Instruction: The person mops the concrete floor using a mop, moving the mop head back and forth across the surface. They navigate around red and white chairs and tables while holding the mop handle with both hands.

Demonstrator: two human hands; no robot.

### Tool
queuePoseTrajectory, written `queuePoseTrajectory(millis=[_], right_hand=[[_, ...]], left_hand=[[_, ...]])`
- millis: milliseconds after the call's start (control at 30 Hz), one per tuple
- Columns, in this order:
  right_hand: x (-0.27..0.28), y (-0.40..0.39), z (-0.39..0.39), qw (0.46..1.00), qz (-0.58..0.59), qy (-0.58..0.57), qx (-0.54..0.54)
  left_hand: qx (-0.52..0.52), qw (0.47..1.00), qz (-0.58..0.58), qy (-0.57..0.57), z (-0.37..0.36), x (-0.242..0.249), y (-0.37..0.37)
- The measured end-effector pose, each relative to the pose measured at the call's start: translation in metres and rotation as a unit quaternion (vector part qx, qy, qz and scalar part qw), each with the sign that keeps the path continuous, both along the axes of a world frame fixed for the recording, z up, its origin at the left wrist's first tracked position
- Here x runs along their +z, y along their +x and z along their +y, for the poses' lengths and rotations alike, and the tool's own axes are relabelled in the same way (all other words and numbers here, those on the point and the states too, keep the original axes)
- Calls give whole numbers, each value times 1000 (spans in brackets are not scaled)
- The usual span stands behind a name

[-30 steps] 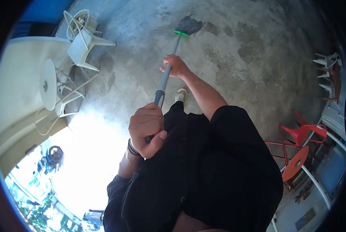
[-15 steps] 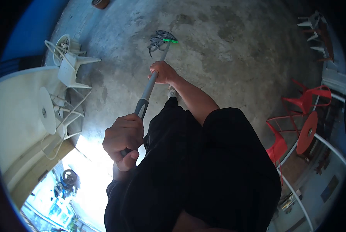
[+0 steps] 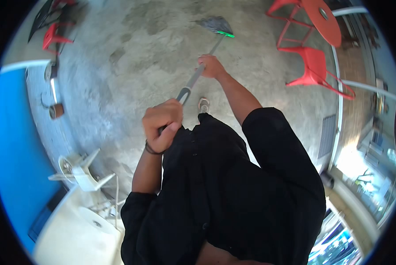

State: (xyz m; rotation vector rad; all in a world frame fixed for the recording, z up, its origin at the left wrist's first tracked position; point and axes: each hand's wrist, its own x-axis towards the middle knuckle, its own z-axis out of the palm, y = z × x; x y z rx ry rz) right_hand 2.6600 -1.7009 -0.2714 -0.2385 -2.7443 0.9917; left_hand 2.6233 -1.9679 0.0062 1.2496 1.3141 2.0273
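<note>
A mop (image 3: 195, 77) with a long grey pole slants away from my body over the concrete floor. My left hand (image 3: 163, 123), with a dark band at its wrist, is closed round the dark grip at the pole's upper end. Farther down the pole, my right hand (image 3: 211, 66) is wrapped round the grey shaft. At the far end, the mop's grey strands (image 3: 215, 23) lie on the floor, fanned out to the left of the bright green head piece (image 3: 226, 34). One shoe (image 3: 203, 105) shows below the pole.
A red chair (image 3: 310, 66) and a round red table (image 3: 324, 20) stand at the right. A smaller red seat (image 3: 54, 39) is at the far left. White chairs (image 3: 88, 174) and a round white table (image 3: 96, 221) occupy the lower left. A brown pot (image 3: 56, 111) sits by the left wall.
My view has turned to the right, bringing the red furniture nearer the top. The mop head now sits farther right and higher in view. Both hands keep their hold on the pole.
</note>
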Motion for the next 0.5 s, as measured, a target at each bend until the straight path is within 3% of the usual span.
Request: queuePoseTrajectory(millis=[133, 233, 333, 500], right_hand=[[-9, 101, 67, 981, -135, -39, -131], [-11, 157, 66, 961, -125, -47, -243], [-18, 171, 48, 952, -124, -31, -278], [1, 123, -6, 957, -179, -84, -212]], left_hand=[[-130, 991, 23, -33, 75, -29, 34], [-194, 979, 37, -53, 96, -37, 57], [-206, 976, 44, -59, 84, -33, 64], [-153, 986, 36, -46, 20, -13, 41]])
